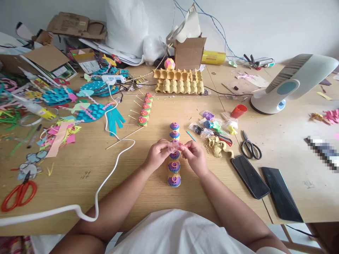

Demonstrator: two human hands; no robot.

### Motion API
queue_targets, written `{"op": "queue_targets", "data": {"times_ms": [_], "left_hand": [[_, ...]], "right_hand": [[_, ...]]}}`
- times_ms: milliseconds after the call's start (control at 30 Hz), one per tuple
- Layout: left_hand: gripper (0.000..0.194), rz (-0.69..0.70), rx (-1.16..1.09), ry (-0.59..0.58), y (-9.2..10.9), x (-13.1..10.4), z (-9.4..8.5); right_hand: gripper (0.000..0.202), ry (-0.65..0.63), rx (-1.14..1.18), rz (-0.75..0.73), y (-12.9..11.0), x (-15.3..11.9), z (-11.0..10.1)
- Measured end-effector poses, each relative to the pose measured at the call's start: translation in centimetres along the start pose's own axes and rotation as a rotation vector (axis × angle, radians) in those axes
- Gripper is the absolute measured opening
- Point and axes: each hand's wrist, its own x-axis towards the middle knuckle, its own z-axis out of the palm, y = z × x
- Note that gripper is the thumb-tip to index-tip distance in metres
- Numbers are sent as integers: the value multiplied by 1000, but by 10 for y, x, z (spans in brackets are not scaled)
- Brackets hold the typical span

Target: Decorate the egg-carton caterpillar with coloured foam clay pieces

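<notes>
Your left hand [160,151] and right hand [194,154] pinch a clear, pinkish plastic bag [173,146] above a bumpy purple-and-blue carton strip [174,167]. You're likely opening it; next, part it gently

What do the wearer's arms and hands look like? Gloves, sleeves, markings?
Left hand and right hand are bare, no gloves. Forearms uncovered; no watch or bracelet visible on the wrists. Plain white top. Fine marks or rings: too small to tell.

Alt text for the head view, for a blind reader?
Left hand and right hand pinch a small translucent plastic bag above a purple-topped egg-carton strip. To the right are black-handled scissors, a smartphone and a red cup.
</notes>
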Motion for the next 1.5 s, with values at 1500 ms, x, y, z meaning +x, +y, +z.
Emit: {"op": "queue_targets", "data": {"times_ms": [1500], "left_hand": [[19,-97,-214,48,-5,-3,3]], "right_hand": [[22,-122,-523,-635,-1,-1,-4]]}}
